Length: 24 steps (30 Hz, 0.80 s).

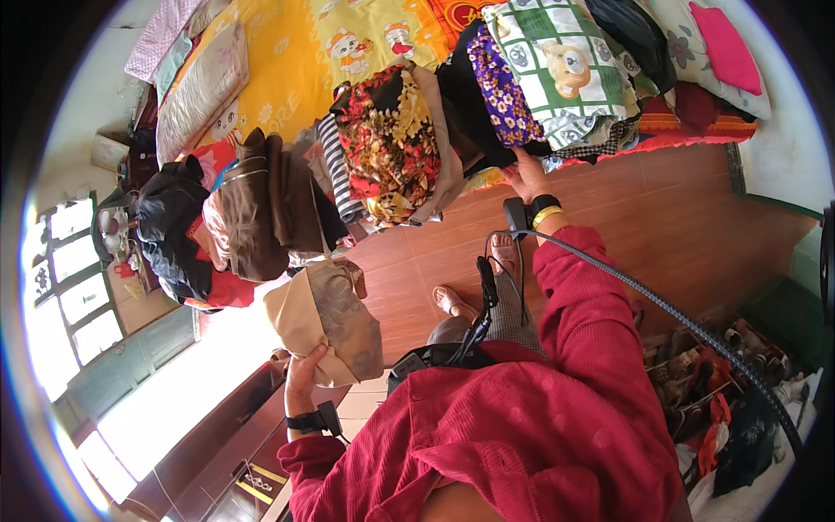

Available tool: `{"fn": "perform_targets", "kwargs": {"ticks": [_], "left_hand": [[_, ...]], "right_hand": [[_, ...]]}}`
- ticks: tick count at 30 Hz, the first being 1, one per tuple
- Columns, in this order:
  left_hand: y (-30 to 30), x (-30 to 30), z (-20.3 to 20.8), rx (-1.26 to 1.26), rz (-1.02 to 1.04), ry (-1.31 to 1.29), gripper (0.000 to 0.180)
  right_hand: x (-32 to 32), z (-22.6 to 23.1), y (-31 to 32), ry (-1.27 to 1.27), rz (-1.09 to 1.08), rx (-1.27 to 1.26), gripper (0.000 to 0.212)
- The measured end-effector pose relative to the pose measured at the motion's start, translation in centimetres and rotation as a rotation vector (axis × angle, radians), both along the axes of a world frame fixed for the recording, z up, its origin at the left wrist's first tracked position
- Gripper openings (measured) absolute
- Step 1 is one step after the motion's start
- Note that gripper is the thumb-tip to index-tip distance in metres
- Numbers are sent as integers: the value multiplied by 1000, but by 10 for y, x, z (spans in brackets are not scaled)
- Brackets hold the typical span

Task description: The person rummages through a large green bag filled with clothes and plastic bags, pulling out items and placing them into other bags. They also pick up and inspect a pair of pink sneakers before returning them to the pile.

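My left hand (306, 372) is closed on the near edge of a folded beige-and-grey cloth (335, 326), held up in front of the bed. Off to the right, my right hand (528, 178) reaches to the bed's near edge, its fingertips partly hidden against a folded black cloth (478, 130). Above that hand, a purple floral cloth (504, 87) lies beside a green-and-white checked bear-print cloth (570, 65), both stacked. Between my hands, a red, black and yellow floral folded cloth (391, 143) tops another pile, next to a striped cloth (341, 170).
Brown folded trousers (252, 209) and dark jackets (174, 226) are heaped farther left. A yellow bedsheet (287, 61) covers the bed, with a pillow (202, 91) at its left. A black cable (661, 300) runs from my right wrist. Several shoes (696, 365) fill a rack at lower right.
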State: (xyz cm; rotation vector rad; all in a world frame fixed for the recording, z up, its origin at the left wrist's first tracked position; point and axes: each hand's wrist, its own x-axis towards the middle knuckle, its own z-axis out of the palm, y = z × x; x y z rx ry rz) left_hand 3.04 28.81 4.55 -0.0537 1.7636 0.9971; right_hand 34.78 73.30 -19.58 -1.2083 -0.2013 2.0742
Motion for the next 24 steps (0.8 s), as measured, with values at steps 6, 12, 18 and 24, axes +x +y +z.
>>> {"fn": "perform_targets", "kwargs": {"ticks": [6, 12, 18, 24], "left_hand": [[55, 30, 22, -57, -72, 61, 43], [104, 55, 32, -93, -185, 106, 42], [130, 70, 42, -160, -262, 127, 41], [152, 66, 45, -185, -335, 126, 39]], "right_hand": [[-4, 26, -11, 89, 163, 92, 28], [-23, 26, -19, -163, 337, 190, 60], [-22, 0, -5, -272, 478, 367, 51], [14, -25, -17, -403, 586, 536, 51]]}}
